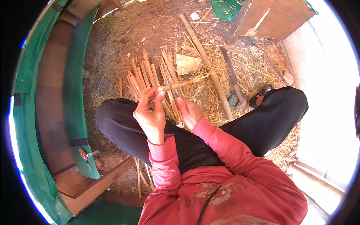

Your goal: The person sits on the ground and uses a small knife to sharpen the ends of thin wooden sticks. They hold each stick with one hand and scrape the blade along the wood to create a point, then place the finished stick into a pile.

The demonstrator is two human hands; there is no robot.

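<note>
My left hand (151,117) pinches one end of a short wooden stick (174,86) between thumb and fingertips. The stick points to the right, and thin pale fibres fray from its far end. My right hand (190,113) is closed just below it, with the thumb stretched along a small blue-tipped thing (176,95); most of that thing is hidden in the grip. Under and beyond both hands lies a bundle of split wooden sticks (140,77), side by side on the ground.
A long pole (204,56) lies right of the sticks, near a pale flat block (187,64). Farther right is a saw (229,69) with a teal handle, by my foot. Straw covers the ground. A green-covered wooden frame (77,93) stands left, a brown board (272,18) far right.
</note>
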